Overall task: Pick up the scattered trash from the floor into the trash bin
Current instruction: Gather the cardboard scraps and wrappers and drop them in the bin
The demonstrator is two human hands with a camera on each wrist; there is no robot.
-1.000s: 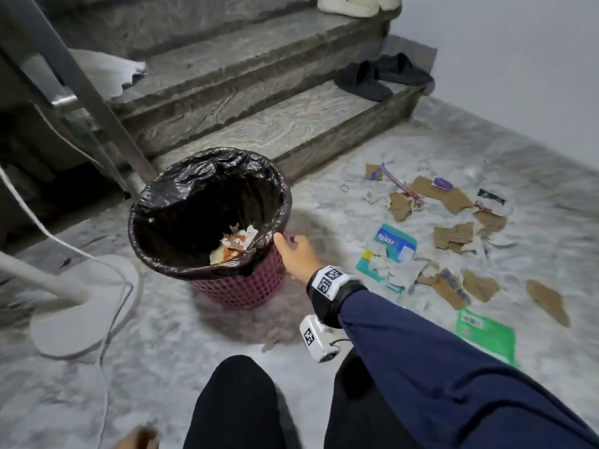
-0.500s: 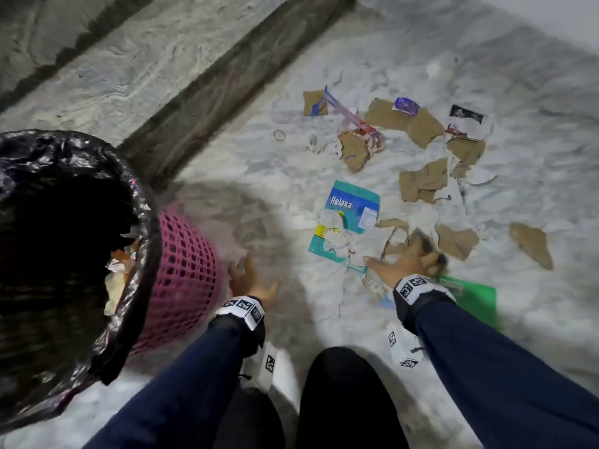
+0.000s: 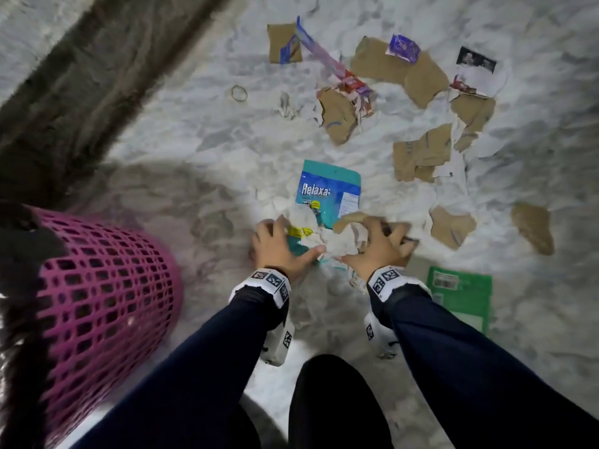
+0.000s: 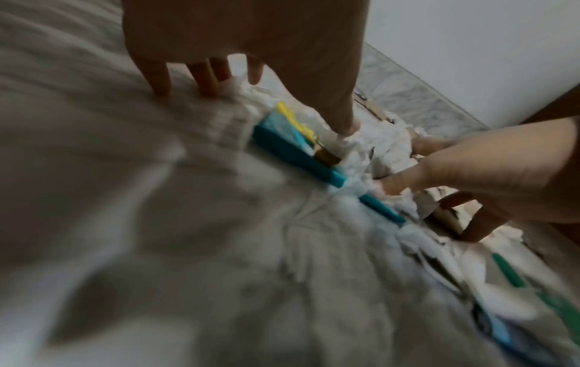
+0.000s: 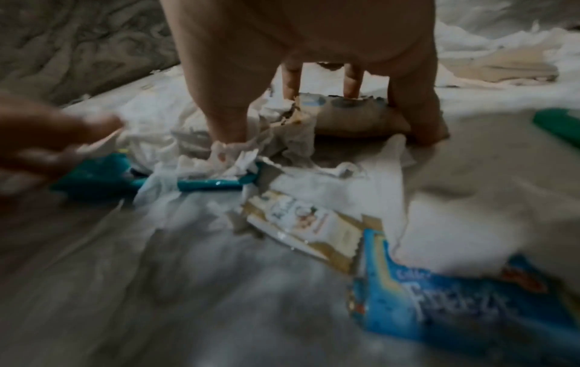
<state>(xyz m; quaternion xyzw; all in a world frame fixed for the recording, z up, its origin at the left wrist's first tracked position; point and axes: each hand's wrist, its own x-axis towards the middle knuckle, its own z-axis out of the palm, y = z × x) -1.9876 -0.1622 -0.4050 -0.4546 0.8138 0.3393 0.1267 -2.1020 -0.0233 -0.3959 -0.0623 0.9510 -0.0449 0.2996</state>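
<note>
both hands down on the floor (image 3: pixel 201 131), just ahead of the knees. left hand (image 3: pixel 278 246) at 11 o'clock of the heap, fingers spread and bent, tips on the teal packet (image 3: pixel 330 192) edge. right hand (image 3: pixel 376 251) at 1 o'clock, fingers splayed over white paper (image 3: pixel 337 243) and a cardboard scrap (image 5: pixel 361 119). thumbs nearly meet. neither has closed on anything yet.

step in hand looks like raking the heap together. best to draw both palms inward, get fingertips under the packet, then squeeze so thin scraps don't slip out.

bin (image 3: pixel 107 303) at 9 o'clock, close. green sheet (image 3: pixel 460 296) at 3. cardboard bits (image 3: pixel 421 153) and a rubber band (image 3: pixel 239 93) lie farther out, 12 to 2 o'clock.
</note>
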